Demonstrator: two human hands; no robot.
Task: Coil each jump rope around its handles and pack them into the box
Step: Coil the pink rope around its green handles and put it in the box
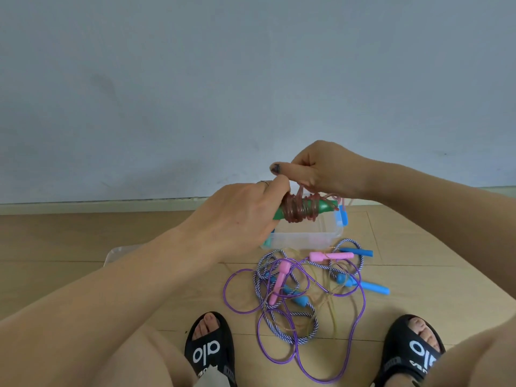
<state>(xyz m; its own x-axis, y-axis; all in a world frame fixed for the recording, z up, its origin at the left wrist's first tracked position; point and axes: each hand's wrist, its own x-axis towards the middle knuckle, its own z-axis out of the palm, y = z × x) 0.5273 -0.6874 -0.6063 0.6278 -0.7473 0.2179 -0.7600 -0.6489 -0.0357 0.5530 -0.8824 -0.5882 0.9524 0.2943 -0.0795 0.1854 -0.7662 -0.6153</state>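
Right now left hand (240, 216) grips the green handles (321, 208), fingers curled round the near end, held in the air over the clear plastic box (304, 237). Right hand (315, 169) is just above, thumb and fingers pinching the reddish cord (300, 209) where it leaves the wraps. Most of the cord sits in tight turns round the handles; a short tail hangs off the far tip.

Handling guess: cord looks like thin glossy PVC, light, springy, slick. Turns will likely loosen if tension drops, so keep the pinch close to the wraps and tuck the tail under a turn. Handles are hard tapered plastic, smooth; hold them mid-body.

Box is thin-walled, translucent, blue latches, open, sitting on the wood floor by the wall.

Nearer the feet is a loose tangle: a purple cord (360, 325) with pink handles (331, 256), same slick type, and a blue-white braided rope (304, 335), softer and limper, with blue handles (371, 286). Expect snags when pulling one free.
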